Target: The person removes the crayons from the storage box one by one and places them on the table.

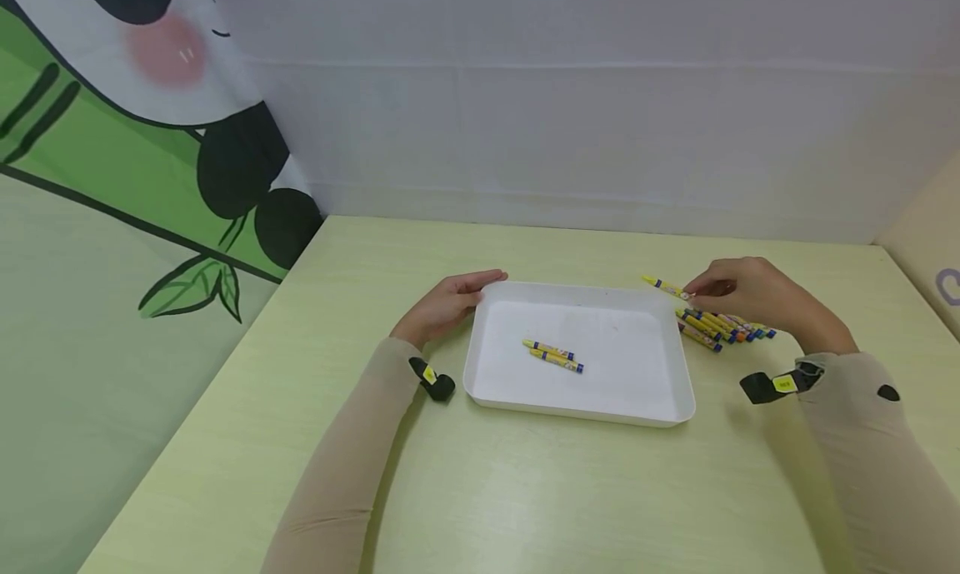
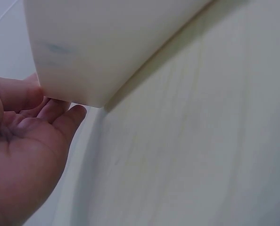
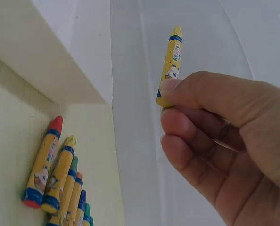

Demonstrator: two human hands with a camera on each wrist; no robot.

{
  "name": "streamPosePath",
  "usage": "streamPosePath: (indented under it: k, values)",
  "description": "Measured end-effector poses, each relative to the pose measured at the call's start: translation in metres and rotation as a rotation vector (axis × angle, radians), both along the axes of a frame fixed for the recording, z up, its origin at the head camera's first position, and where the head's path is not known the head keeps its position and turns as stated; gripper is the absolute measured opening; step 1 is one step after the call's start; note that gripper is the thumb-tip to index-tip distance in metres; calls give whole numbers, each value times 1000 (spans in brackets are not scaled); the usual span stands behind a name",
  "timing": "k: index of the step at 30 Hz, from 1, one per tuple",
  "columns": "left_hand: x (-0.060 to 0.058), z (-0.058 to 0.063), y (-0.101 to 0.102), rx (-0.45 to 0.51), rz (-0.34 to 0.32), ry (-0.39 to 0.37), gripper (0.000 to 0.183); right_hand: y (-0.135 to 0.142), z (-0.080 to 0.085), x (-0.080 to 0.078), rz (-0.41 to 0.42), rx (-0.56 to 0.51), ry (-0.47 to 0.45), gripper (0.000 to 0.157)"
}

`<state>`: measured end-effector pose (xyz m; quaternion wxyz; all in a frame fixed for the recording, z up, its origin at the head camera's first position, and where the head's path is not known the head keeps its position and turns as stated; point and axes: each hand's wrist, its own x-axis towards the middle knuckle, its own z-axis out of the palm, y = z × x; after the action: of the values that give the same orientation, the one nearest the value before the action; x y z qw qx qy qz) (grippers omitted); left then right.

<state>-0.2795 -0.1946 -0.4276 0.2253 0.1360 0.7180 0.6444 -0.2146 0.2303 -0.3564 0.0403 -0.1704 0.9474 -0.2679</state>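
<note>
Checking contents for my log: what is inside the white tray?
Two yellow crayons lie close together, roughly parallel, on the floor of the white tray. The patches of floor directly beneath them are covered and cannot be seen.

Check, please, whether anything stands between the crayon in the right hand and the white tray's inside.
Only the white tray's rim, at its far right corner, seems to lie between; nothing else visible blocks the yellow crayon in the right hand.
</note>
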Motion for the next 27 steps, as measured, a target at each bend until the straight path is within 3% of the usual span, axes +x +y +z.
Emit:
streamPosePath:
  k: [27]
  values:
    - [-4, -2, 3, 8, 2, 6, 47, 82, -32, -5, -126, 67, -48, 36]
